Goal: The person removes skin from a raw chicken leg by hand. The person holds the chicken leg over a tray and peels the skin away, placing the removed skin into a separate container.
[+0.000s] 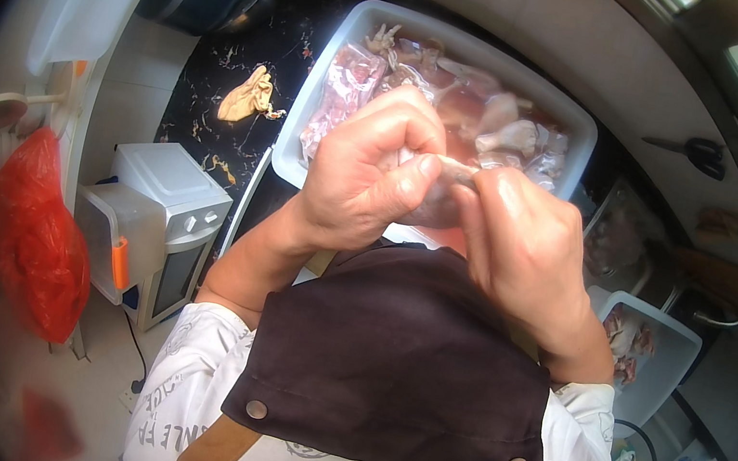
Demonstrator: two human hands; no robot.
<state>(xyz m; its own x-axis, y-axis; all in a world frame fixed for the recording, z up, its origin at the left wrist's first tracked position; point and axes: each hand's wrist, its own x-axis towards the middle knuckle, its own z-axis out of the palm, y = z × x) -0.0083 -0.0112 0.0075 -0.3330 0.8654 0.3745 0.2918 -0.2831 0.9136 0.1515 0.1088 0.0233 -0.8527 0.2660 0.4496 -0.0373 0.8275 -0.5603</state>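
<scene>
My left hand (375,169) and my right hand (521,238) are raised above the near side of a white plastic tub (289,137). Between them they grip a pale piece of raw poultry (443,203), pinched by thumbs and fingers; its exact cut is partly hidden by my hands. Reddish liquid fills the tub. In it lie several raw chicken pieces, among them a drumstick (511,135) at the right and a chicken foot (382,37) at the back. A clear plastic pack of raw meat (347,88) rests along the tub's left wall.
A crumpled yellow cloth or glove (245,96) lies on the dark marbled counter (223,52). Scissors (700,155) hang at the right. Beside my right arm, a white bin (665,361) holds meat scraps. To the left are a small white oven (176,198) and a red plastic bag (38,241).
</scene>
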